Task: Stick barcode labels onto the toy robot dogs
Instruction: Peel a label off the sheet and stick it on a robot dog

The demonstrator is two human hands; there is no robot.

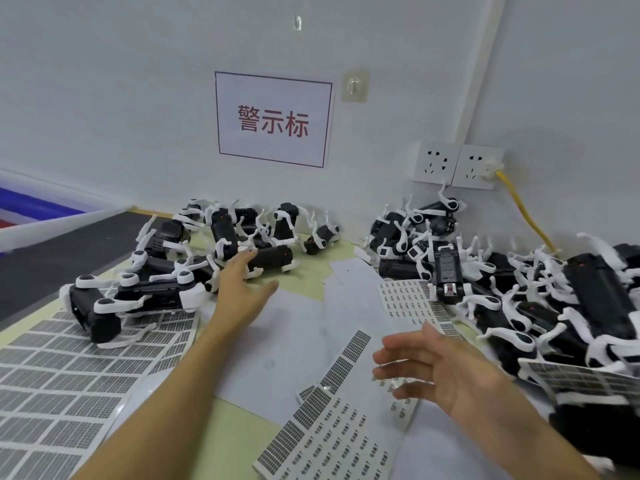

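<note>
Hands: your left hand (239,282) is stretched forward with fingers straight and loose, holding nothing; your right hand (440,365) hovers spread and empty, nearer to you.
Dogs: one heap of toy robot dogs (194,258) lies just beyond and left of your left hand; a second heap (519,289) sits right of your right hand.
Nearest dog: the black dog (273,259) lies at your left fingertips, its long axis running left to right; whether they touch, you cannot tell. The left hand is nearer.
Labels: the barcode label sheet (332,438) lies under and just before your right hand.
Surface: the pale table (304,268), in a wall corner.
</note>
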